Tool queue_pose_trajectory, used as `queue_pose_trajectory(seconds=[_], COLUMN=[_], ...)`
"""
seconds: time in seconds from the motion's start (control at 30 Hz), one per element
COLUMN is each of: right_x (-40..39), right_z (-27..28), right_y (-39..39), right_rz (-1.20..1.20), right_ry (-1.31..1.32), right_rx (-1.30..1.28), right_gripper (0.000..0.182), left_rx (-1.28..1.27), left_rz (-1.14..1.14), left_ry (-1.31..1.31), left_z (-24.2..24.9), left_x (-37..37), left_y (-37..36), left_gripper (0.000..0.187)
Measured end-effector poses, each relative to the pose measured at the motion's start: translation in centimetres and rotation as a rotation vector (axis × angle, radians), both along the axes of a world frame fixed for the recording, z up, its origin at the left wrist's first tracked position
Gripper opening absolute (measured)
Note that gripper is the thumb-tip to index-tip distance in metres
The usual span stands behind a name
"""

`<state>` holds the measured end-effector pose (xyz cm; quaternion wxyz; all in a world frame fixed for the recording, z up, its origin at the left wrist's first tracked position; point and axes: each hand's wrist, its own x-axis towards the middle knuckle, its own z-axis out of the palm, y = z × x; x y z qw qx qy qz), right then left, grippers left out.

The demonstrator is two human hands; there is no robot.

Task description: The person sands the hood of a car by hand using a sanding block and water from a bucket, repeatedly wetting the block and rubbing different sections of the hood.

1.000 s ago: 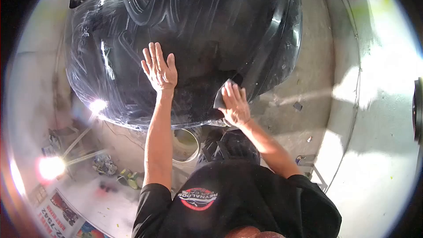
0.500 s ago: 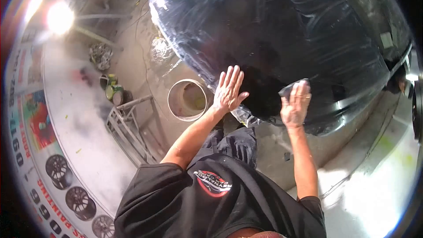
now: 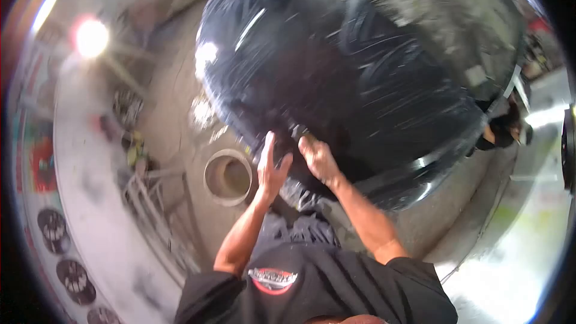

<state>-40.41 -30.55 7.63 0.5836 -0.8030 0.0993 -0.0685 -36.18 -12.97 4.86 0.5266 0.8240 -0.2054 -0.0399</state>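
A dark, glossy curved panel (image 3: pixel 384 126) with whitish wet streaks spreads out in front of me. Over its near left edge is my left hand (image 3: pixel 273 168), fingers extended and thumb apart, holding nothing. Close to its right, my right hand (image 3: pixel 319 159) is closed around a small dark pad (image 3: pixel 298 132) at the panel's surface. Motion blur hides the pad's exact outline. Crumpled clear plastic (image 3: pixel 300 197) hangs below the panel's near edge.
A round bucket (image 3: pixel 228 177) stands on the floor left of my left hand. Further left are a metal frame stand (image 3: pixel 156 204), cans (image 3: pixel 135 150) and a bright lamp (image 3: pixel 92 38). Another person (image 3: pixel 505 129) is at the far right, beyond the panel.
My right hand has moved left across the panel with the dark pad, close to my left hand. My left hand has shifted left and down in the view. The camera view has turned.
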Motion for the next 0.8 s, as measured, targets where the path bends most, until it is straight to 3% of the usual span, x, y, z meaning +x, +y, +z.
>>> queue_pose_trajectory(seconds=[0.03,0.1,0.13,0.17,0.2,0.23,0.3,0.33,0.37,0.43,0.5,0.53,0.57,0.67,0.7,0.73,0.77,0.8], right_x=[-2.1,-5.2,-6.5,-7.2,-8.2,-8.7,-9.2,-9.2,-9.3,-9.1,-8.4,-7.8,-7.2,-5.9,-5.1,-4.5,-4.1,-3.7], right_z=[1.5,0.9,2.9,-2.1,1.8,1.7,1.4,0.9,0.4,0.6,1.6,2.4,3.3,2.4,2.6,2.8,2.9,3.2], right_y=[-0.5,-1.1,-1.9,-2.5,-2.7,-3.2,-4.1,-4.7,-5.5,-6.5,-7.1,-7.0,-6.8,-8.5,-9.0,-9.8,-11.1,-13.4], right_rz=[-0.007,-0.052,0.044,0.021,-0.073,-0.068,-0.15,-0.18,-0.206,-0.237,-0.236,-0.32,-0.403,-0.154,-0.222,-0.344,-0.434,-0.58], right_ry=[0.054,0.106,-0.029,0.088,0.266,0.307,0.333,0.328,0.326,0.352,0.403,0.444,0.488,0.403,0.306,0.127,-0.057,-0.193], right_rx=[0.392,0.6,0.672,0.763,0.792,0.829,1.057,1.06,1.062,1.069,1.083,1.012,0.938,0.814,0.724,0.24,-0.24,-0.807], right_gripper=[0.026,0.027,0.03,0.032,0.032,0.033,0.036,0.042,0.047,0.06,0.073,0.081,0.089,0.092,0.079,0.054,0.03,0.02], left_rx=[-0.005,0.027,0.162,0.306,0.328,0.357,0.333,0.279,0.273,0.412,0.325,0.282,0.273,0.127,0.073,0.083,-0.059,-0.17], left_rz=[-0.066,-0.358,-0.505,-0.641,-0.69,-0.727,-0.724,-0.744,-0.794,-0.838,-0.847,-0.845,-0.815,-0.602,-0.515,-0.383,-0.282,-0.211], left_ry=[-0.153,-0.461,-0.467,-0.479,-0.513,-0.54,-0.569,-0.592,-0.662,-0.671,-0.626,-0.597,-0.39,0.131,0.164,0.147,0.024,-0.129], left_z=[0.7,-0.3,0.9,2.4,2.7,3.0,4.1,4.1,4.1,5.0,6.3,6.8,7.0,7.3,6.5,7.0,4.0,5.6], left_x=[-0.9,-1.6,-1.9,-2.5,-3.2,-3.5,-4.2,-4.0,-3.6,-2.7,-1.9,-1.4,-0.7,2.2,4.7,7.1,10.5,12.2], left_y=[-0.7,-1.6,-2.1,-2.5,-3.0,-3.6,-5.4,-6.3,-7.1,-8.1,-8.8,-9.1,-9.2,-8.8,-8.6,-8.4,-7.8,-7.4], left_gripper=[0.09,0.107,0.109,0.111,0.112,0.113,0.1,0.092,0.099,0.094,0.081,0.074,0.065,0.035,0.036,0.038,0.043,0.05])
